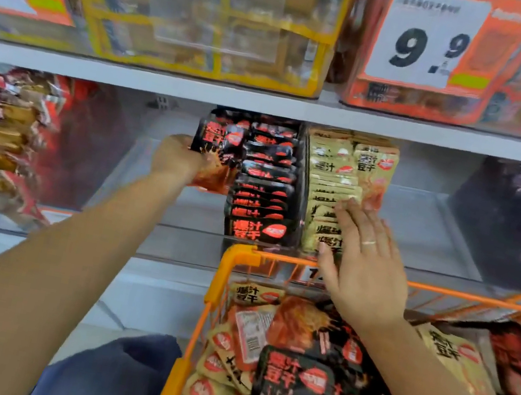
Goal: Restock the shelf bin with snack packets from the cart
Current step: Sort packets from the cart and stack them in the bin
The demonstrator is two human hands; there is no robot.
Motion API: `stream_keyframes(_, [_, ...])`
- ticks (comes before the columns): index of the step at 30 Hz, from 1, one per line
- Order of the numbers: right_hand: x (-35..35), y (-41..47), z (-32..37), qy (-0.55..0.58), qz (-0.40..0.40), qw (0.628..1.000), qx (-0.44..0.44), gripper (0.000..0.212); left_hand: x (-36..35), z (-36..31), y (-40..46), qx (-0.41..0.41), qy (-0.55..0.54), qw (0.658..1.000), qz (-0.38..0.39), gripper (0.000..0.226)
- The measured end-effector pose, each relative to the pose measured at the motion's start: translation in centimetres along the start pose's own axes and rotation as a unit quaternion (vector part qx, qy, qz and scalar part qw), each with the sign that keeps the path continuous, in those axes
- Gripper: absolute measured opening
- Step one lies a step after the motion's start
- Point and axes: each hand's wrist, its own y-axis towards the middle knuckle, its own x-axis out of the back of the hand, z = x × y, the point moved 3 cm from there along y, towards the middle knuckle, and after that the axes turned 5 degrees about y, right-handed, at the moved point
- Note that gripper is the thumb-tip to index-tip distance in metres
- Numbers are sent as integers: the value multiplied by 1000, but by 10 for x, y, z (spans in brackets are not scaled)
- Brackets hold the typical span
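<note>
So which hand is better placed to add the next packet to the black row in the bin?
Left. The left hand already grips a black packet beside the black row, while the right hand lies flat on the beige row, holding nothing.

A cart full of packets stands before a shelf. In the bin behind it, two packet rows sit side by side. The left hand holds a packet left of them; the right hand lies on the right row.
</note>
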Motion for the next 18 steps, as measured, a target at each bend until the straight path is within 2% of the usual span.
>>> stream_keyframes(3, [-1, 0, 0, -8, -6, 1000, 6, 50, -15, 6, 8, 9, 118, 993, 14, 35])
stream_keyframes(7, [-3, 1, 1, -18, -23, 1000, 4, 50, -24, 13, 3, 32, 166, 984, 51, 70])
stream_keyframes(12, [-4, 0, 0, -13, -28, 1000, 3, 51, -31, 4, -2, -23, 190, 980, 52, 49])
stream_keyframes(15, [-5, 1, -1, -20, -18, 1000, 4, 52, -35, 6, 0, -25, 203, 976, 75, 52])
stream_keyframes(18, [-3, 1, -1, -11, 26, 1000, -12, 55, -36, 10, -4, 0, 191, 974, 123, 60])
